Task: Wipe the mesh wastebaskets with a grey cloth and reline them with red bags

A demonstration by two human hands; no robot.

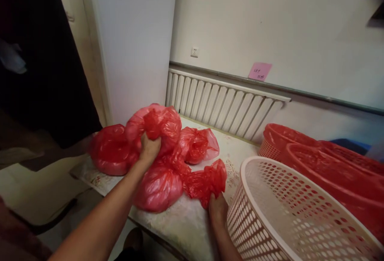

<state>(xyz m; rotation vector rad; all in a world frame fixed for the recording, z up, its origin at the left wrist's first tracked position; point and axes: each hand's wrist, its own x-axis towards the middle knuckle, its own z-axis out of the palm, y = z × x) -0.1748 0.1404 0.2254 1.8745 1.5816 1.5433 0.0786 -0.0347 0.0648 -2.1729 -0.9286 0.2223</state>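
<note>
Several thin red plastic bags lie bunched together on the table [192,229]. My left hand [150,147] is closed on the gathered top of a puffed-up red plastic bag [168,123] at the back of the pile. Closer to me, my right hand [218,208] pinches the lower edge of a crumpled red plastic bag [207,179]. Between and around the hands are a rounded red bag [160,187], a shallow red bag [111,151] at the far left and a knotted-looking one [199,145] behind. What the bags contain, if anything, I cannot make out.
A pale perforated plastic basket [249,197] stands right beside my right forearm. Behind it are baskets lined with red plastic [330,173]. A white radiator [222,101] runs along the wall, and a tall white panel [138,45] rises behind the bags. Dark clothing [45,65] hangs at left.
</note>
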